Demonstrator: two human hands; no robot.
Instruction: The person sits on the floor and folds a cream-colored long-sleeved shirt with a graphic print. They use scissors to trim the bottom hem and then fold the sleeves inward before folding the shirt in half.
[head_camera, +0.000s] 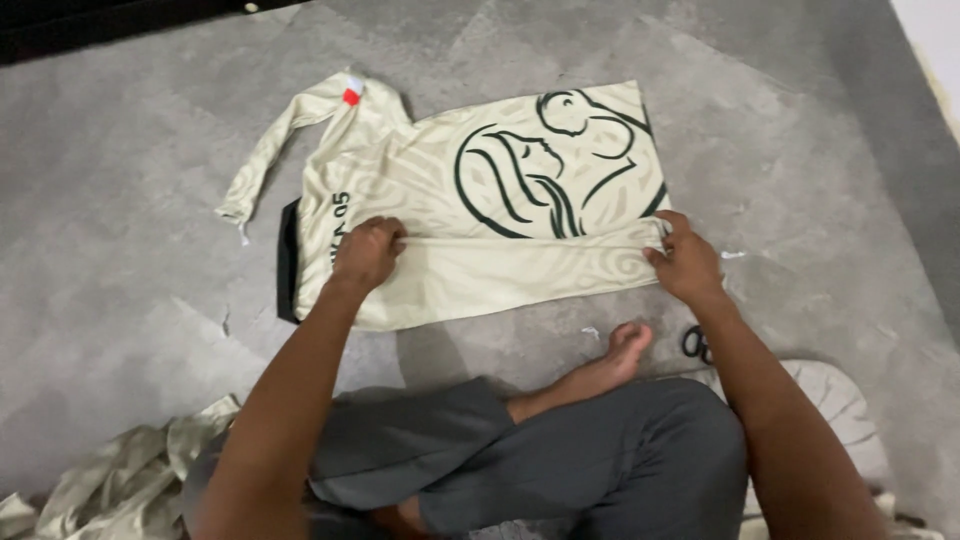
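On the grey carpet lies the cream shirt (480, 215), half folded — left hand (365, 252) and right hand (685, 260) each pinched shut on the fold's edge. Slippery fabric, I'd say: uneven tension could skew the crease, and that loose sleeve (265, 160) may bunch — risky.

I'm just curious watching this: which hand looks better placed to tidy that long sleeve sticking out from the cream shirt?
Probably the left hand. It grips the cream shirt at the fold's left end, nearest the loose sleeve trailing up-left. The right hand holds the opposite end, far from it.
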